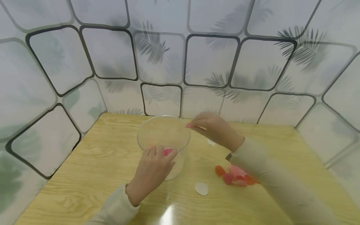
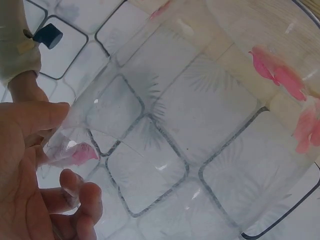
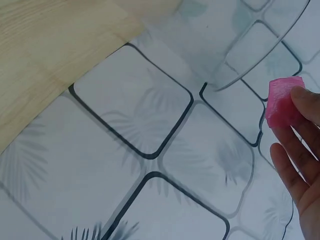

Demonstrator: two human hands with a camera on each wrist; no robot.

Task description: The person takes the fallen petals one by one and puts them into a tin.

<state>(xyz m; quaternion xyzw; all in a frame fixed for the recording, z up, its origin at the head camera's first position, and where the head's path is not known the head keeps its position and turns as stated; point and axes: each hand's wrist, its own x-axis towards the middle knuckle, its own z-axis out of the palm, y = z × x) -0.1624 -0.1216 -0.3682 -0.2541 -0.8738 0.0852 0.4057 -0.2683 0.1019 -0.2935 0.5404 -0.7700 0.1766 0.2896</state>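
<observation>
A clear round glass vase (image 1: 164,116) stands on the wooden table. My left hand (image 1: 153,168) holds its near side at the rim, the thumb and curled fingers (image 2: 90,200) against the glass. Pink petals (image 2: 277,75) show through the glass in the left wrist view, and a pink petal (image 1: 167,152) shows beside my left fingers in the head view. Just right of the rim, my right hand (image 1: 215,129) is raised and pinches a bright pink petal (image 3: 284,102) between thumb and fingers. Its motion blurs it in the head view.
A pile of pink, red and orange petals (image 1: 237,175) lies on the table (image 1: 92,165), partly under the right forearm. A white petal (image 1: 202,188) lies nearer me; another white piece (image 1: 211,142) lies below the right hand. Patterned fabric (image 1: 160,59) encloses the back and sides.
</observation>
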